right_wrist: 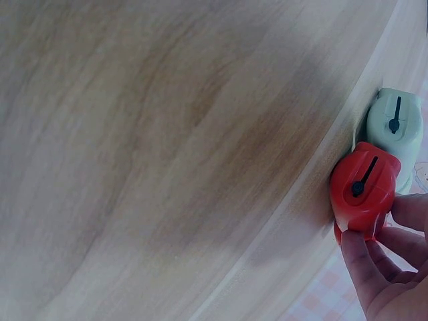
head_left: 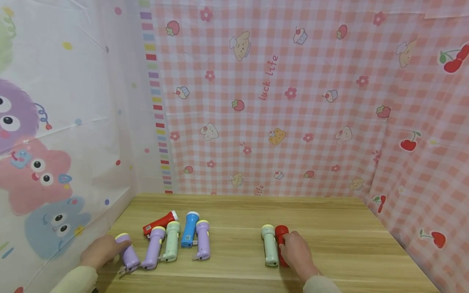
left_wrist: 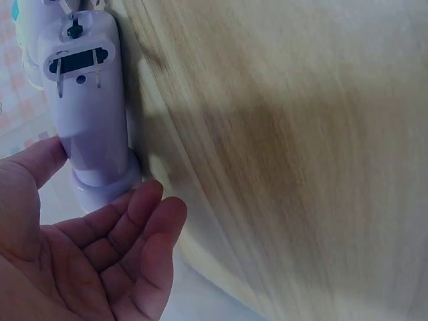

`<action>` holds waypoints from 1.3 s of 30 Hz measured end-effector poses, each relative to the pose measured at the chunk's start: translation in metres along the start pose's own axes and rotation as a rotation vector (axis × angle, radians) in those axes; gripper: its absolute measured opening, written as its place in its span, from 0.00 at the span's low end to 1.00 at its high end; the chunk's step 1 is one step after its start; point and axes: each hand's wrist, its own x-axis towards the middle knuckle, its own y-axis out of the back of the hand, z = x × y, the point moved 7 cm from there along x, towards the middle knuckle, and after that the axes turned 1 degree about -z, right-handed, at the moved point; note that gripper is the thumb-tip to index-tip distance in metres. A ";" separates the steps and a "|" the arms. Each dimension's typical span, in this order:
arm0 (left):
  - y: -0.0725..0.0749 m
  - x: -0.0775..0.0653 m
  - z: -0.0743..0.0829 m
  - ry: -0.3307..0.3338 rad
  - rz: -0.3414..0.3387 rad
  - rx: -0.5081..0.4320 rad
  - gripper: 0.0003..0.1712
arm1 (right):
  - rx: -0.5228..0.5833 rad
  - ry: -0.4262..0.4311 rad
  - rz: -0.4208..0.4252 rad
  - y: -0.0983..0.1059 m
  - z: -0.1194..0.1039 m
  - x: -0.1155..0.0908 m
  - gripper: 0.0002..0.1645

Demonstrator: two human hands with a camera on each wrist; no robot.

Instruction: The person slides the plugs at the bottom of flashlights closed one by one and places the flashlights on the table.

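Note:
At the left end of a row of flashlights, my left hand [head_left: 104, 250] holds a purple flashlight [head_left: 130, 258] near its head, thumb on one side and fingertips on the other. Two metal plug prongs [left_wrist: 78, 72] stick out from its tail in the left wrist view. On the right, my right hand [head_left: 297, 250] grips a red flashlight [right_wrist: 364, 190] between thumb and fingers; the hand partly covers it in the head view. Close beside it, on its left, lies a pale green flashlight [head_left: 270, 246] with a yellow-rimmed head.
Between the hands, nearer the left, lie another purple flashlight [head_left: 154, 246], a green one [head_left: 171, 244], a red one [head_left: 158, 224] lying slanted, a blue one [head_left: 189, 230] and a further purple one [head_left: 203, 242]. The wooden table [head_left: 238, 211] is bounded by patterned cloths [head_left: 256, 122].

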 end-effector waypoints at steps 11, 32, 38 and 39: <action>-0.008 0.004 -0.002 0.005 -0.067 -0.115 0.36 | 0.015 -0.002 -0.002 0.000 0.000 0.000 0.07; -0.011 0.008 0.002 -0.014 -0.036 -0.230 0.29 | 0.042 -0.021 -0.008 0.000 0.001 0.000 0.07; -0.010 0.005 0.008 -0.004 -0.056 -0.207 0.30 | 0.033 -0.011 0.007 0.001 0.001 -0.001 0.07; -0.010 0.005 0.008 0.000 -0.052 -0.213 0.29 | 0.031 -0.010 0.008 0.001 0.000 -0.001 0.07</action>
